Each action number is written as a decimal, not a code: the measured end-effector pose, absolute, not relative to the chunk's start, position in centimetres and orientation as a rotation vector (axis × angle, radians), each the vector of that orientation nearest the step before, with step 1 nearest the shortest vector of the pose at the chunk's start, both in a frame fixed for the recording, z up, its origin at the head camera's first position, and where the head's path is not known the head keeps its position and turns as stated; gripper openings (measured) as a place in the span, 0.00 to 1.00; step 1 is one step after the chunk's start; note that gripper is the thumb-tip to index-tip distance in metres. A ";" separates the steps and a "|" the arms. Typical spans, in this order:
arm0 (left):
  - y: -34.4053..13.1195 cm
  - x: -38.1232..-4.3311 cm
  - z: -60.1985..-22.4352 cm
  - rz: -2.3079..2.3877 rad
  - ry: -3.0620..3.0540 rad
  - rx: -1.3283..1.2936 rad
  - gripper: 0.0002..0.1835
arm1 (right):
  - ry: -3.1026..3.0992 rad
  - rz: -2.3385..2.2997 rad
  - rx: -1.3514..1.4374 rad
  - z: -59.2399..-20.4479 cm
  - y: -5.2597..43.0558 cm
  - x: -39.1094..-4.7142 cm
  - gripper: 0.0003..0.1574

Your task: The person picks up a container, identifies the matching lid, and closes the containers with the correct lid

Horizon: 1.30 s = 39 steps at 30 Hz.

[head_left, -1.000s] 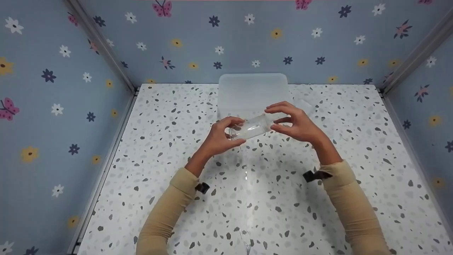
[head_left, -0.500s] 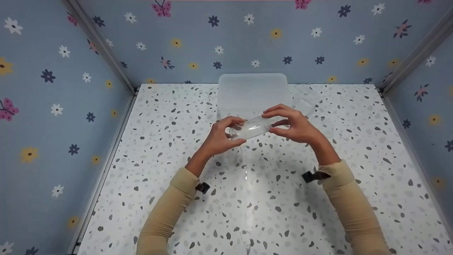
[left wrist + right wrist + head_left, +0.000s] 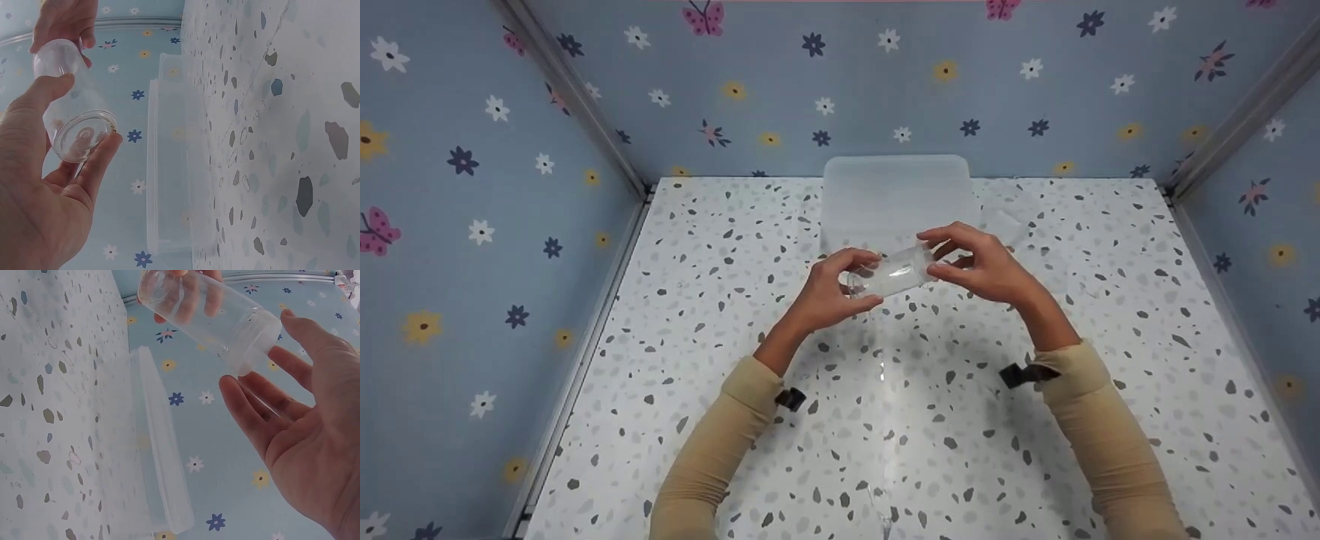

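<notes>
Beige sleeves are covering a person's two forearms, which are extending from the bottom of the head view over a white table speckled with grey chips. Between the hands, a clear, cylindrical jar is being held above the table, lying slantwise, with its round base at the person's left and a frosted lid at the right. The left hand is grasping the jar near its base, the thumb pressing one side and the fingers supporting the other. The right hand is holding the lid end, its thumb and fingers curving around the rim; how firmly it is gripping, one cannot tell. Beyond the jar, a translucent white box is sitting at the far edge of the table, near the middle. Just to the right of it, a faint, clear object is lying on the table, too indistinct to name. Small black devices are showing at both cuffs. Blue-grey walls are enclosing the table at the back and both sides, displaying white, yellow and dark blue flowers along with pink butterflies.
</notes>
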State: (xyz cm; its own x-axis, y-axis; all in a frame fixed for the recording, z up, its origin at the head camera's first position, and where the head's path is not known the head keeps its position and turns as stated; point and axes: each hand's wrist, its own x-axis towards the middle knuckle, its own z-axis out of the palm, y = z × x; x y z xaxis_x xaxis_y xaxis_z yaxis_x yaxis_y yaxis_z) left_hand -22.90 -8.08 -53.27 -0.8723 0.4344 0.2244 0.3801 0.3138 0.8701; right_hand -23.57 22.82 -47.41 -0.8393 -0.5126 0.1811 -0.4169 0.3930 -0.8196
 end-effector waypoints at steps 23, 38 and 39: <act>-8.0 -22.7 -53.0 1.639 2.509 0.801 0.33 | 2.535 -1.453 -0.897 -47.0 22.7 -23.4 0.25; -7.9 -22.8 -53.1 1.645 2.489 0.777 0.34 | 2.515 -1.470 -0.891 -47.1 23.2 -23.5 0.34; -8.0 -22.8 -53.1 1.643 2.493 0.778 0.34 | 2.503 -1.480 -0.901 -47.0 23.2 -23.5 0.36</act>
